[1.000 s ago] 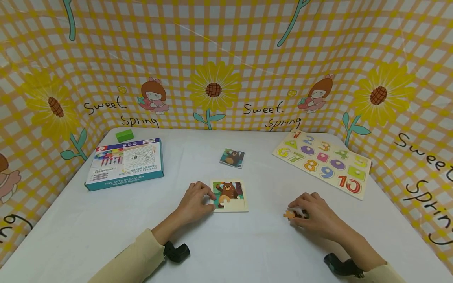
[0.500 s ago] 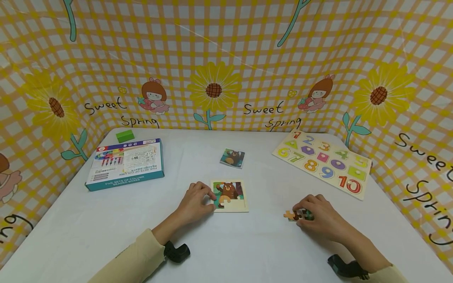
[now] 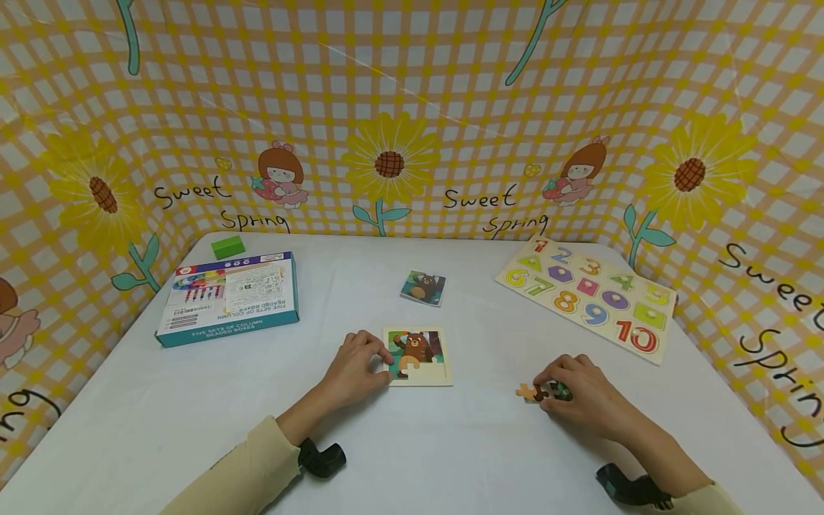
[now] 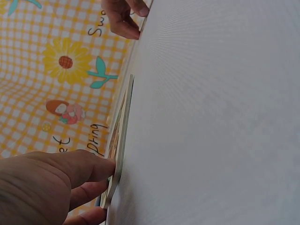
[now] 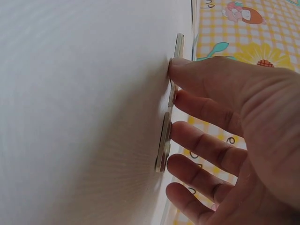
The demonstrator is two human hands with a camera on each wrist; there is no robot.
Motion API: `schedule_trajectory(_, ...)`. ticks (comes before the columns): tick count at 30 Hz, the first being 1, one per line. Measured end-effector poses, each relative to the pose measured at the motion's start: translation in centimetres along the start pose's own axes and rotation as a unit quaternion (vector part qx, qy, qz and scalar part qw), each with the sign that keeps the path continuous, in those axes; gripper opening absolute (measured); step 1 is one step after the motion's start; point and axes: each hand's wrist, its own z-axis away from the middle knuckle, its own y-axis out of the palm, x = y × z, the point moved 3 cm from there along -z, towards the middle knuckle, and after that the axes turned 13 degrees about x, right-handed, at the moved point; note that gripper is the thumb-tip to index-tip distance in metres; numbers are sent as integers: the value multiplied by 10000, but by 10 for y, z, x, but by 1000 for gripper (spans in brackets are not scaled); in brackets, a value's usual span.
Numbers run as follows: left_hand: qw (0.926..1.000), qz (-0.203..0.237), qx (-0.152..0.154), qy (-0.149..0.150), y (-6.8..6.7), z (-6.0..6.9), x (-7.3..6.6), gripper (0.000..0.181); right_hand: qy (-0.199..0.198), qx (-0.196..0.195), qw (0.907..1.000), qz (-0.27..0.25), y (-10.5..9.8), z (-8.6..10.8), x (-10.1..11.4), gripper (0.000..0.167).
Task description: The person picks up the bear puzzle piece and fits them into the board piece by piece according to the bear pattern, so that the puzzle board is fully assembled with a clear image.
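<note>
In the head view, a square wooden bear puzzle board lies mid-table, its lower right part bare of pieces. My left hand grips its left edge, thumb at the near corner; the left wrist view shows the thumb against the board's rim. To the right, several loose jigsaw pieces lie close together, tan, brown and green. My right hand pinches one of them between thumb and index finger. In the right wrist view another piece lies under the other fingers. Fingers partly hide the pieces.
A small bear picture card lies behind the board. At the back left are a flat teal-edged box and a green block. A wooden number board lies at the back right. A checked cloth wall surrounds the table.
My right hand has shifted slightly right, uncovering more of the brown and green pieces, and has stayed nearly still over the last half second. The left hand and the board have not moved.
</note>
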Motion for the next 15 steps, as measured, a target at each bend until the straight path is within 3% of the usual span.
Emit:
schedule_trajectory(7, 10000, 66, 4, 31, 0, 1, 0, 11, 190, 84, 9998, -42, 1, -1, 0, 21)
schedule_trajectory(15, 10000, 70, -9, 52, 0, 1, 1, 11, 102, 14, 9999, -89, -1, -2, 1, 21)
